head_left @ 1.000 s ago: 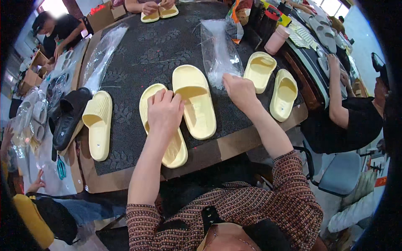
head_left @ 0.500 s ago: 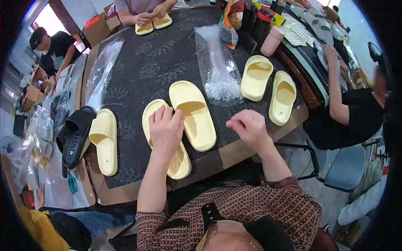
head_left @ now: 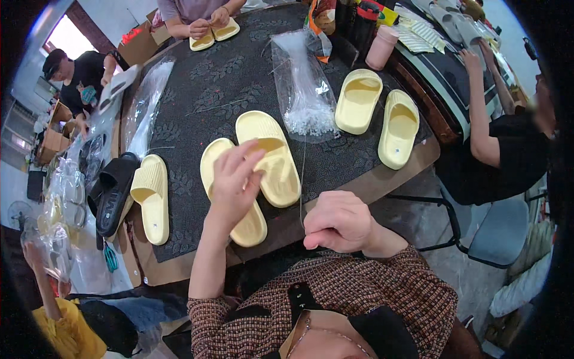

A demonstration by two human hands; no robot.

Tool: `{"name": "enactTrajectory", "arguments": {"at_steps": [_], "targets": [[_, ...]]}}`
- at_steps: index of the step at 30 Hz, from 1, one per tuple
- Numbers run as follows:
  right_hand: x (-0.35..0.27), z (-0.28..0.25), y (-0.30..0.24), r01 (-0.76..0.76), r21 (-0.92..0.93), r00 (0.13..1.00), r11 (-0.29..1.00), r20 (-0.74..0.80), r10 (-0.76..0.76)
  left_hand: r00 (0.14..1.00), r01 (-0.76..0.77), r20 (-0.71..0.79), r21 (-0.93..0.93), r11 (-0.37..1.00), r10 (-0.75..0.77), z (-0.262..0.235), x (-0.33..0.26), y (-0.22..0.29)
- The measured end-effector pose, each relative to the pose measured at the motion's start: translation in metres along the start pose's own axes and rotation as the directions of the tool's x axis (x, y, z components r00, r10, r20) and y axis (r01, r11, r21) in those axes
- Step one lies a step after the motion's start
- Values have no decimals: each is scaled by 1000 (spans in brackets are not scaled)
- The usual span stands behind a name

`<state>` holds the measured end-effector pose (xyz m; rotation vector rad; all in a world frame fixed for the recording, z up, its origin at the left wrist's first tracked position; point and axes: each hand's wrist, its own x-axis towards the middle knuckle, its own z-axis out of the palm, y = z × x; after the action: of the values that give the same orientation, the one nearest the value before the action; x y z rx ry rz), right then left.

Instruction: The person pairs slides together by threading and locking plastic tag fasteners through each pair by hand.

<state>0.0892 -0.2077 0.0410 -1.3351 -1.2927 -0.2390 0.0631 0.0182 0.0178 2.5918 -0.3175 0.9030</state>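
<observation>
A pair of pale yellow slide slippers lies in front of me, one slipper [head_left: 281, 179] partly overlapping the other slipper [head_left: 250, 230]. Above them hovers my left hand [head_left: 232, 182], its fingers apart and nothing visible in them; it hides part of both straps. My right hand [head_left: 342, 220] is closed near the table's front edge, to the right of the pair. A thin whitish plastic strand [head_left: 302, 179] runs up from its fingertips toward a clear bag [head_left: 305, 90] filled with many such strands.
Another yellow pair, a slipper [head_left: 359, 102] and its mate [head_left: 399, 131], lies at right. At left are a single yellow slipper [head_left: 156, 200], black slippers [head_left: 113, 194] and another strand bag [head_left: 146, 102]. A pink bottle [head_left: 382, 48] stands far right. Several people work around the table.
My right hand has come down toward me and left, and the strand now shows stretched from it. My left hand's fingers have spread and lifted off the slippers.
</observation>
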Motion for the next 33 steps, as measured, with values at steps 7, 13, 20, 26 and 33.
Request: {"name": "enactTrajectory", "arguments": {"at_steps": [7, 13, 20, 26, 33], "targets": [[-3, 3, -3, -86, 200, 996, 976, 53, 77, 959, -36, 232, -465, 885, 161, 0, -14, 55], [-11, 1, 17, -410, 108, 912, 906, 82, 402, 936, 339, 176, -679, 651, -304, -8, -46, 67], [-36, 16, 70, -321, -387, 918, 864, 98, 384, 772, 489, 281, -836, 250, -571, -24, -77, 73], [-26, 6, 52, -182, -441, 966, 879, 87, 244, 577, 337, 308, -933, -124, -756, -34, -114, 62], [-20, 17, 16, -42, -380, 957, 924, 249, 146, 425, 427, 377, -885, -185, -823, -37, -125, 66]]}}
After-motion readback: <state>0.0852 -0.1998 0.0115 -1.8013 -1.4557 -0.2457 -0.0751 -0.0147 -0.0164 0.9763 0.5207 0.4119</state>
